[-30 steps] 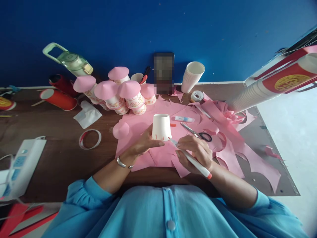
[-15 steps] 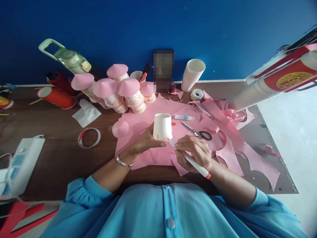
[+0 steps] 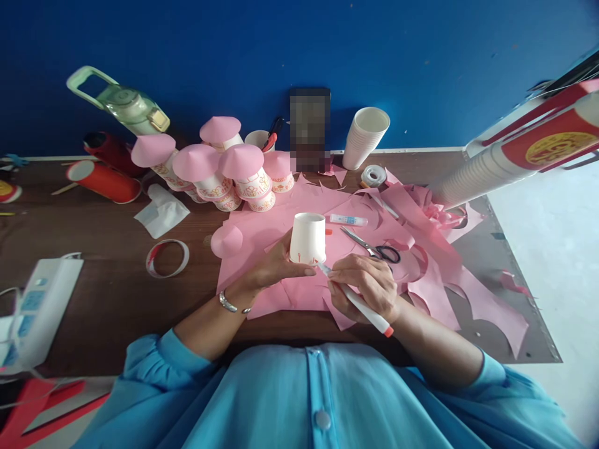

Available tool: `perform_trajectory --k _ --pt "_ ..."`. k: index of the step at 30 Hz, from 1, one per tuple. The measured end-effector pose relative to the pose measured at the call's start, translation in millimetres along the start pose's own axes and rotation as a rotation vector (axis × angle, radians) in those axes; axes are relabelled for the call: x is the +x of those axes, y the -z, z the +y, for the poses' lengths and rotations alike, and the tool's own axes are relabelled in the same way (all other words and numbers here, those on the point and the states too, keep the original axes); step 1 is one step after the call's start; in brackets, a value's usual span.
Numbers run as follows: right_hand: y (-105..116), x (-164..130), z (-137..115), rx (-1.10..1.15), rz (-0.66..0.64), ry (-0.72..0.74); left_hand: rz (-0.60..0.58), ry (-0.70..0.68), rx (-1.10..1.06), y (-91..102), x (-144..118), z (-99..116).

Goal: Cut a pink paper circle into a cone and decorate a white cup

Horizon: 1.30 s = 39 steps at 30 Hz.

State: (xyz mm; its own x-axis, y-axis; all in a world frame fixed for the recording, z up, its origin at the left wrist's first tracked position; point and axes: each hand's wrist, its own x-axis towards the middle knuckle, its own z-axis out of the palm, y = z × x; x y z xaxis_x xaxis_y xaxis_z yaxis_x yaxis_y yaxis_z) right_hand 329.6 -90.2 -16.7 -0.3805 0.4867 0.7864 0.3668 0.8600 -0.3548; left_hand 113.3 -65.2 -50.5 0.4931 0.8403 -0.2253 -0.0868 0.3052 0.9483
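Observation:
My left hand (image 3: pixel 281 262) is closed around a white paper cup (image 3: pixel 307 236), fingers behind it and thumb along its lower edge. Small red marks show on the cup near that edge. In my right hand (image 3: pixel 362 287) is a white marker (image 3: pixel 365 308) with a red end, its tip at the marked part of the cup. Beneath both hands lie pink paper sheets (image 3: pixel 266 231). A small pink paper cone (image 3: pixel 227 241) sits left of the cup. Scissors (image 3: pixel 369 244) and a glue stick (image 3: pixel 349 220) lie just beyond my right hand.
Decorated cups with pink cone tops (image 3: pixel 242 163) stand at the back left, near a green bottle (image 3: pixel 131 111). A stack of paper cups (image 3: pixel 365 137) stands by the blue wall. A tape roll (image 3: pixel 167 258) and a power strip (image 3: pixel 47 305) lie to the left.
The red marks near the cup's edge look slightly fuller on the right side. Both hands keep their hold with hardly any movement; the view has shifted a little.

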Motion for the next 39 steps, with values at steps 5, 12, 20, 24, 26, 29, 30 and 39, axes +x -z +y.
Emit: perform_trajectory --k 5,12,20,24,26,29,30,39 --pt "0 1 -1 -0.002 0.008 -0.006 -0.006 0.007 -0.005 -1.0 1 0" --pt "0 0 0 -0.010 0.006 -0.010 -0.005 0.011 -0.047 -3.2 1 2" --pt "1 0 0 -0.017 0.026 -0.004 0.026 0.010 -0.154 -5.3 0 10" --pt "2 1 0 -0.030 0.026 0.005 -0.011 -0.011 -0.215 -5.0 1 9" --pt "3 1 1 -0.040 0.020 0.001 -0.037 -0.022 -0.223 -4.8 1 8" --pt "3 1 1 -0.046 0.008 0.000 -0.040 -0.029 -0.229 -4.0 2 6" --pt "3 1 1 -0.044 0.007 0.002 -0.031 -0.025 -0.226 -3.4 2 5" --pt "0 -1 1 -0.021 0.007 0.000 -0.020 -0.003 -0.135 -1.1 1 4"
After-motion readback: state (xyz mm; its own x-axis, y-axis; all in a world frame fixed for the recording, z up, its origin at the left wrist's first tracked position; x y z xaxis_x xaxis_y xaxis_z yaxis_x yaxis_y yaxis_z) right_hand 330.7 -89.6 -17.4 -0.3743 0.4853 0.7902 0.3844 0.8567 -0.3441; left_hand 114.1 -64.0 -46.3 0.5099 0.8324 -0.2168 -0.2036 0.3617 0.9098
